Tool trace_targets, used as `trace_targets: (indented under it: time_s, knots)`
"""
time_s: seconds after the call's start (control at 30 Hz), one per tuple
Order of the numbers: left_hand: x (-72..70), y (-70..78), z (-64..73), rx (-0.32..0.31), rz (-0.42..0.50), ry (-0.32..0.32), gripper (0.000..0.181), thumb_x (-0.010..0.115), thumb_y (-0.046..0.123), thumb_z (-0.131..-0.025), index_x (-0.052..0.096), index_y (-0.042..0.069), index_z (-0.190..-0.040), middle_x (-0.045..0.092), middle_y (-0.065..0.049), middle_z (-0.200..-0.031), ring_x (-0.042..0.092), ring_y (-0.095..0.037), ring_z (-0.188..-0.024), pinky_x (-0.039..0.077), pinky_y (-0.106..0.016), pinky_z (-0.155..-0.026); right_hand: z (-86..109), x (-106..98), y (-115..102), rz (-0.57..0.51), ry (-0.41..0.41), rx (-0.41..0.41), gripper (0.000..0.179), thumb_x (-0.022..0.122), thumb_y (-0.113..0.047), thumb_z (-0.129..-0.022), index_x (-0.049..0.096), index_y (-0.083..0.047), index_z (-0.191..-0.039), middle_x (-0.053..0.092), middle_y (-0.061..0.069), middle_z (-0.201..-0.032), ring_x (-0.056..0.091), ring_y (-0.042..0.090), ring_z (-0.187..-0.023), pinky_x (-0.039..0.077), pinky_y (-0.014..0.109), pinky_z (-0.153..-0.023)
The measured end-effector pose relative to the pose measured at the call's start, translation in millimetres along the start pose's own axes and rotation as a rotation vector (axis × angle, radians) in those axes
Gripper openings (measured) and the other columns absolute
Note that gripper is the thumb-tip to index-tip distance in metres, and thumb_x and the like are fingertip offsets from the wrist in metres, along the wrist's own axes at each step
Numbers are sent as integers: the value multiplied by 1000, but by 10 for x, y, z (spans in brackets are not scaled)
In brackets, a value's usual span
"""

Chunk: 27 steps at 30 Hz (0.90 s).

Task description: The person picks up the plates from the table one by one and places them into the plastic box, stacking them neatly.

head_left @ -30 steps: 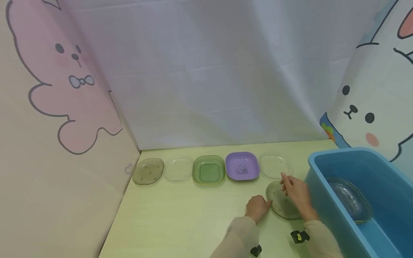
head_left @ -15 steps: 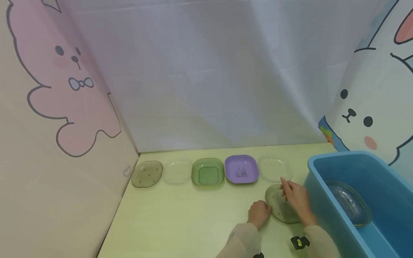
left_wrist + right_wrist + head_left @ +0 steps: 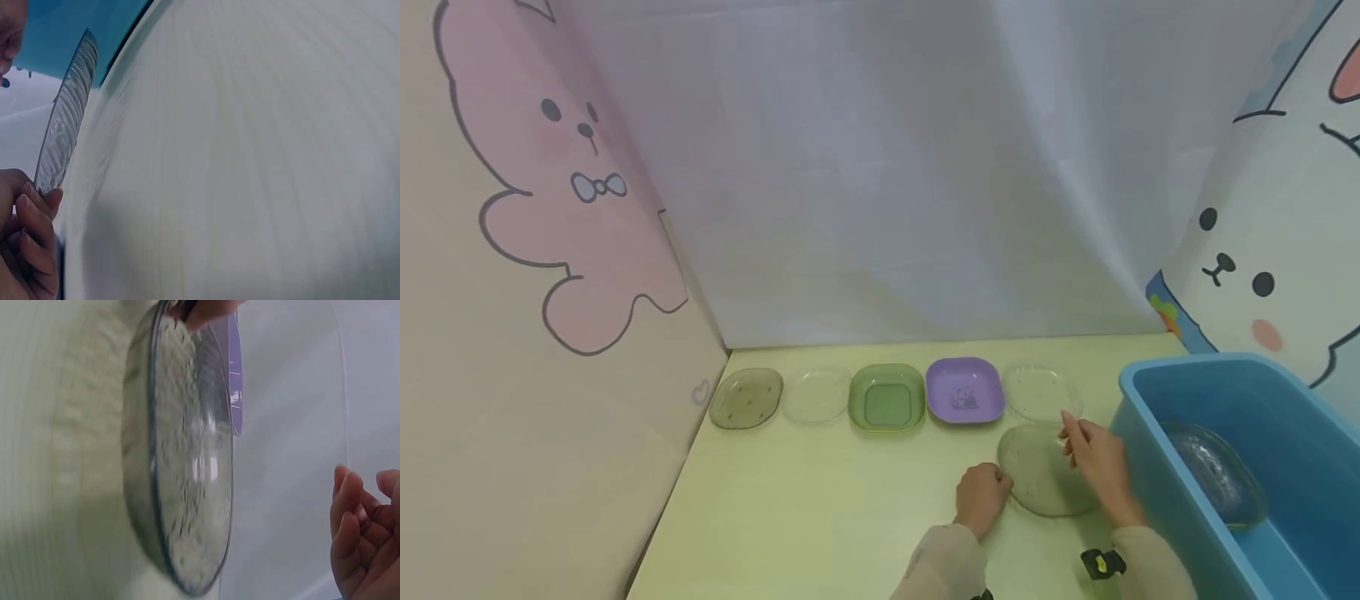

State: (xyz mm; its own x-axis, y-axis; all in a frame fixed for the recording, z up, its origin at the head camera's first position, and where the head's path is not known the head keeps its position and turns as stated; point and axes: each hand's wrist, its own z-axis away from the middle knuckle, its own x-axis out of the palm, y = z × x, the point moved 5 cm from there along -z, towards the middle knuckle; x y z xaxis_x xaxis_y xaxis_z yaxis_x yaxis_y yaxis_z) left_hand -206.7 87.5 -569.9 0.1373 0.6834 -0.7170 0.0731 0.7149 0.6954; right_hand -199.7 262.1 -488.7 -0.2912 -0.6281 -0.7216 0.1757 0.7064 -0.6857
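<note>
Pinching with the left hand (image 3: 982, 500) the left edge of a shallow, rounded, translucent grey-green dish (image 3: 1043, 475); narrow in the left grip, with fingers bent at the rim. Located over the pale yellow counter (image 3: 775, 517), in front of the row's right end and left of a large blue plastic bin (image 3: 1180, 483); cannot tell whether touching the counter or slightly raised. Seen edge-on from the left wrist, with a ribbed wall; seen from the right wrist with a shiny inside and some blur. Hovering with the right hand (image 3: 1099, 467) over the dish's right part in the head view, slack in the right grip, loosely bent at the fingers, holding nothing; apart from the dish in the right wrist view. Wearing beige sleeves (image 3: 943, 560), with a black strapped device (image 3: 1103, 564) at the right wrist. Counting along the back, left to right: spotted grey-green dish (image 3: 747, 398), clear colourless dish (image 3: 816, 395), deep green translucent dish (image 3: 887, 400), purple dish with a panda print (image 3: 966, 388), second clear dish (image 3: 1040, 392). Noting inside the bin a clear glass-like dish (image 3: 1217, 473). Facing a white hanging sheet (image 3: 880, 167), between a pink cartoon animal (image 3: 580, 250) and a white one (image 3: 1262, 225)
</note>
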Motion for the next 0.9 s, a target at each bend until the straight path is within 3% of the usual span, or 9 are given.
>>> trace_targets:
  time_s: [0.23, 0.47, 0.9]
  knots:
    - [-392, -221, 24, 32, -31, 96, 30, 58, 13, -72, 37, 16, -50, 31, 10, -50, 28, -6, -46, 24, -21, -43, 12, -54, -32, 9, 26, -17, 54, 36, -43, -97, 65, -1, -82, 60, 2, -58, 49, 6, -46, 35, 24, -49]
    - [-716, -512, 100, 43, -100, 172, 27, 58, 13, -72, 41, 16, -51, 33, 11, -50, 28, -5, -45, 24, -21, -42, 26, -14, -54, 12, 10, -10, 53, 35, -45, -97, 65, -4, -82, 63, 6, -62, 51, 8, -48, 37, 25, -49]
    - [-1200, -932, 236, -28, -81, 192, 33, 58, 13, -79, 38, 16, -53, 31, 9, -51, 27, -5, -46, 22, -20, -42, 43, 96, -24, -18, -44, 16, 55, 35, -47, -97, 64, -1, -85, 61, 3, -61, 52, 10, -47, 37, 25, -48]
